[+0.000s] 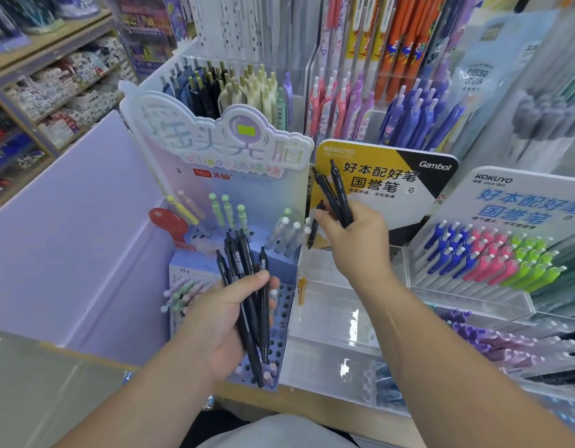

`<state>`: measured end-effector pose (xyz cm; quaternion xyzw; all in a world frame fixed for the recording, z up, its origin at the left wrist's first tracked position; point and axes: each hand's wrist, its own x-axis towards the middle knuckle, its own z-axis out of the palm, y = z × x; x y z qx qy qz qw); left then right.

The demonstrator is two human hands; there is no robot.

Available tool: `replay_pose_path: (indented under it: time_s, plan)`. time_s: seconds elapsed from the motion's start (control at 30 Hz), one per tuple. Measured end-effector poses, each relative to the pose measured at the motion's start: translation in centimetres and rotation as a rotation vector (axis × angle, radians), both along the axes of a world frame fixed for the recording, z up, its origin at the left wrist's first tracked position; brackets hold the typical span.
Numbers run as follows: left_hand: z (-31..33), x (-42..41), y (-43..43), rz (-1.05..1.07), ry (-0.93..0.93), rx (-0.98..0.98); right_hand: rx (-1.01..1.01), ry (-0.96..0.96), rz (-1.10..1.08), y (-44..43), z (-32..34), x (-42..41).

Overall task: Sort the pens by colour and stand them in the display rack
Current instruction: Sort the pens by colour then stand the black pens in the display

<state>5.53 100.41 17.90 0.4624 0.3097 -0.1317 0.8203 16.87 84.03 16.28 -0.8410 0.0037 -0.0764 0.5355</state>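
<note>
The big clear rack (331, 321) under the yellow and black sign (386, 176) has just one yellow pen (301, 290) that I can see, at its left side. The left hand (224, 318) is wrapped round a fat bunch of black pens (244, 263). The right hand (357, 240) pinches a few black pens (339, 189) above the rack. I think the black ones go in now. Next they must go down, standing side by side.

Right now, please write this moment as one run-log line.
left hand: grips black pen bundle | right hand: grips few black pens | status: not yet racked
</note>
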Motion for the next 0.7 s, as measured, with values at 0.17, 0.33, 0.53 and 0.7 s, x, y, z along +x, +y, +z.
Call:
replay_pose_path:
  time_s: [0.17, 0.33, 0.53, 0.7]
  plan:
    - [0.2, 0.3, -0.2, -0.008, -0.006, 0.002, 0.063, 0.064, -0.001, 0.2, -0.7, 0.2]
    - [0.0, 0.5, -0.3, -0.023, -0.018, 0.006, 0.094, 0.066, 0.001, 0.1, -0.4, -0.1]
    - [-0.2, 0.6, -0.3, -0.035, -0.03, -0.004, 0.443, 0.217, 0.132, -1.2, 0.3, -3.8]
    - [-0.2, 0.7, -1.1, -0.049, -0.021, -0.003, 0.56, 0.305, 0.194, -1.6, 0.4, -6.3]
